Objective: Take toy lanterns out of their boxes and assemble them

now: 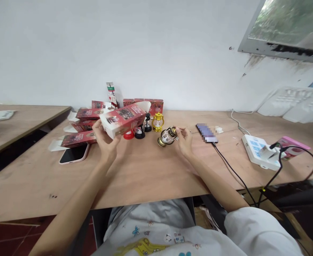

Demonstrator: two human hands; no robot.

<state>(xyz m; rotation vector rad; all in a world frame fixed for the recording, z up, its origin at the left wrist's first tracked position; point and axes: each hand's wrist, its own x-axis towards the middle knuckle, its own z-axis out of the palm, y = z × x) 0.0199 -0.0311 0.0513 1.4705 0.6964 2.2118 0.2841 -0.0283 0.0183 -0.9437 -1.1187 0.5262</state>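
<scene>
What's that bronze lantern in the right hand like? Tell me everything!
The lantern looks like shiny bronze metal or plastic, with a clear middle, curved side bars, a round base and a cap. It tilts, base toward the picture's lower left, its cap end held by the right hand. I can't tell whether it touches the table.

hands (185, 141) bare | white short-sleeved shirt (156, 213) | blue butterfly (135, 231) | yellow print (142, 248)

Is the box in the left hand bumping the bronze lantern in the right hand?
Apart. The head view shows bare tabletop between the box in the left hand and the bronze lantern in the right hand.
</scene>
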